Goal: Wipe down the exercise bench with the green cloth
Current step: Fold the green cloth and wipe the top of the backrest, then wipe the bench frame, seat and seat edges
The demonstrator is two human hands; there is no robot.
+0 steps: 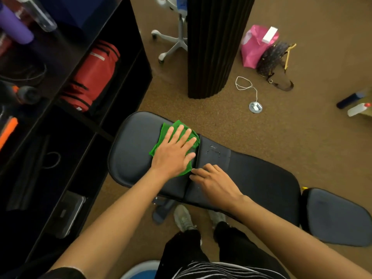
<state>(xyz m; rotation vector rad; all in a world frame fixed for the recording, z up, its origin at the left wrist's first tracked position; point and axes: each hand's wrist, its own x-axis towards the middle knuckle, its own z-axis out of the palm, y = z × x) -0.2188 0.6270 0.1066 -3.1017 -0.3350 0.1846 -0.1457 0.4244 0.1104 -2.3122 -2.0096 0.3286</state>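
The black padded exercise bench (261, 178) runs across the middle of the head view, with a rounded pad at its left end and a separate pad at the far right. The green cloth (167, 130) lies on the left pad beside the seam. My left hand (174, 152) presses flat on the cloth, fingers spread. My right hand (215, 182) rests on the bench just right of the seam, fingertips touching the cloth's lower edge. A few wet streaks show on the pad right of the cloth.
A black shelf unit (66, 125) with a red bag (94, 75) stands close on the left. A dark ribbed column (213, 47), a pink bag (253, 45), a handbag, a floor socket with a white cord (255, 106) and bottles (356, 104) sit on the brown carpet behind the bench.
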